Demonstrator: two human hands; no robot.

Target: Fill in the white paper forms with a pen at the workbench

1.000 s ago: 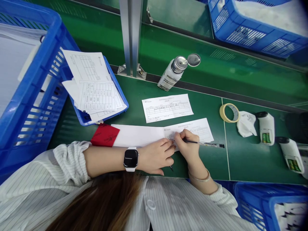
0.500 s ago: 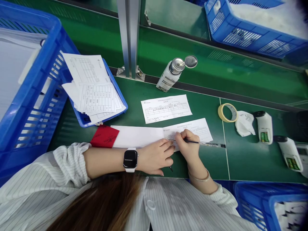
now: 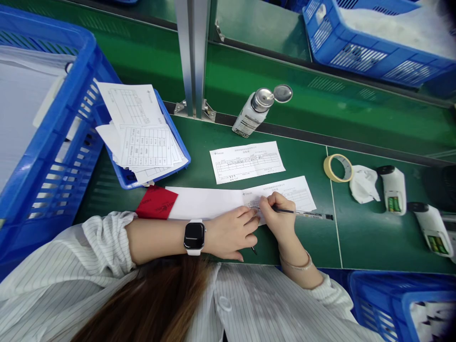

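My right hand [image 3: 280, 216] is closed around a pen [image 3: 309, 214], its tip against a printed form [image 3: 299, 192] at the right end of a long white paper strip [image 3: 203, 202]. My left hand [image 3: 231, 232] lies with fingers spread on the strip's lower edge, close to the right hand. A dark pen cap or pen tip [image 3: 253, 250] pokes out below its fingers. At the strip's left end is a red sheet [image 3: 156, 203], partly under the left forearm. Just beyond lies another form [image 3: 247, 162] with handwriting in its table.
A blue tray of papers [image 3: 183, 166] and a large blue crate [image 3: 81, 114] stand at the left. A pump bottle [image 3: 249, 116] with its lid up stands behind the forms. To the right lie a tape roll [image 3: 337, 168], crumpled white tissue [image 3: 364, 184] and two handheld devices [image 3: 394, 190] with batteries showing.
The view has shifted very slightly. Both hands stay in almost the same place, the right still holding the pen on the form.
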